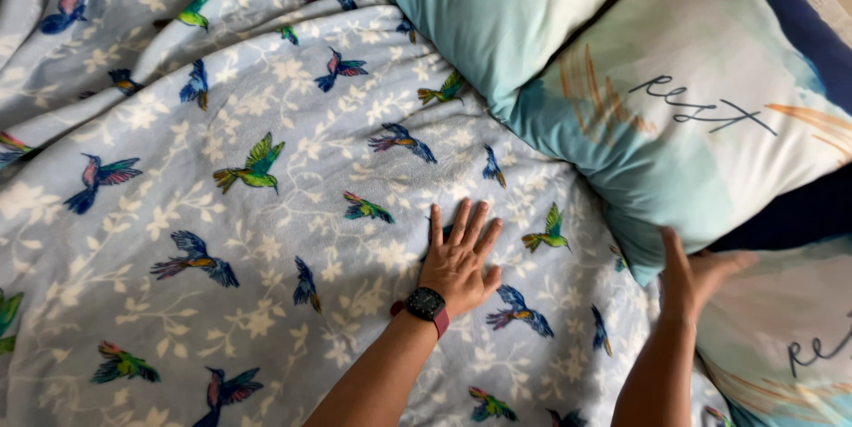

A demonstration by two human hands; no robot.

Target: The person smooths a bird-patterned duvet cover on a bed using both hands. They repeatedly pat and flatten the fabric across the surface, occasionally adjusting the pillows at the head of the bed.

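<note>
A pale blue blanket [222,214] printed with white blossoms and bright hummingbirds covers nearly the whole bed, rumpled into long folds toward the upper left and lying smoother in the middle. Along the right side lie the pillows: a teal-and-white pillow [701,116] with orange brush strokes and dark script sits tilted, its lower corner overlapping the blanket's edge; another of the same pattern [497,10] lies above it, and a third [781,338] shows at the lower right, with a navy sheet [799,209] visible between them.

The left hand [460,258], a dark watch with a maroon strap [427,304] on its wrist, rests flat on the blanket, palm down, fingers spread and pressing the fabric. The right hand [697,272] reaches under the lower edge of the tilted pillow, thumb up against it; its fingers are mostly hidden, so I cannot tell their spread.

The step in hand looks like bed-making: the blanket held still while the pillow is lifted or shifted. The next move seems to call for a firm grip under the pillow's corner.
</note>
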